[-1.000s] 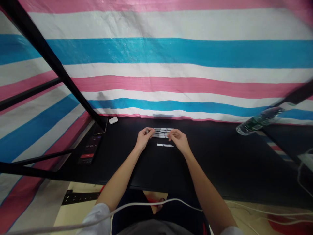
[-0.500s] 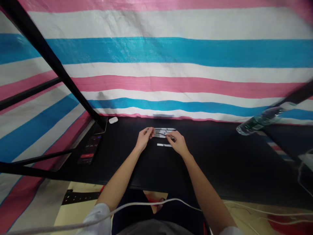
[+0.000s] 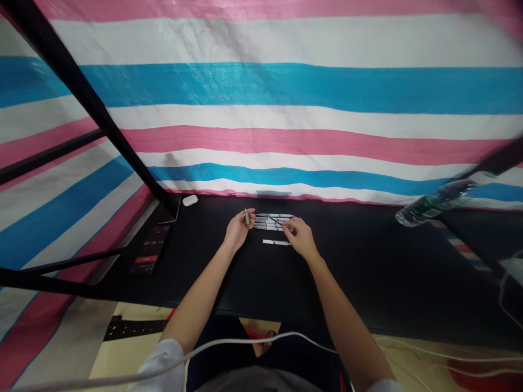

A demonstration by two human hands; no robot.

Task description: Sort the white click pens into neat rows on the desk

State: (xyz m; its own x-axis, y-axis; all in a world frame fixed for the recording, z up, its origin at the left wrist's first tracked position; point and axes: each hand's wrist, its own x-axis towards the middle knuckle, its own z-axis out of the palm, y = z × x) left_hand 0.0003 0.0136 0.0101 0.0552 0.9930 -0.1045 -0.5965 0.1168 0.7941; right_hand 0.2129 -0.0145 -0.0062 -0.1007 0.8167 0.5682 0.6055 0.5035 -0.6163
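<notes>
My left hand [image 3: 237, 228] is closed on a short grey pen barrel [image 3: 247, 217], which points up and away from me. In my right hand [image 3: 301, 237], thumb and fingers pinch a thin dark pen refill [image 3: 275, 220] that slants up to the left over a row of pens [image 3: 267, 227]. Several white and grey pens lie side by side in that row, between the two hands. Nearer to me, a separate white pen piece [image 3: 270, 242] rests on the table, its right end close beneath my right hand. My fingers hide parts of the held pieces.
On the black table [image 3: 368, 272], a phone showing a timer [image 3: 150, 250] lies at the left. A small white case [image 3: 190, 200] sits at the back left. A clear plastic bottle [image 3: 429, 207] is at the right. A white cable [image 3: 245, 339] crosses in front of me.
My left hand has turned and moved slightly left, bringing the grey pen barrel into clear view. My right hand has shifted a little right with the refill, now apart from my left hand.
</notes>
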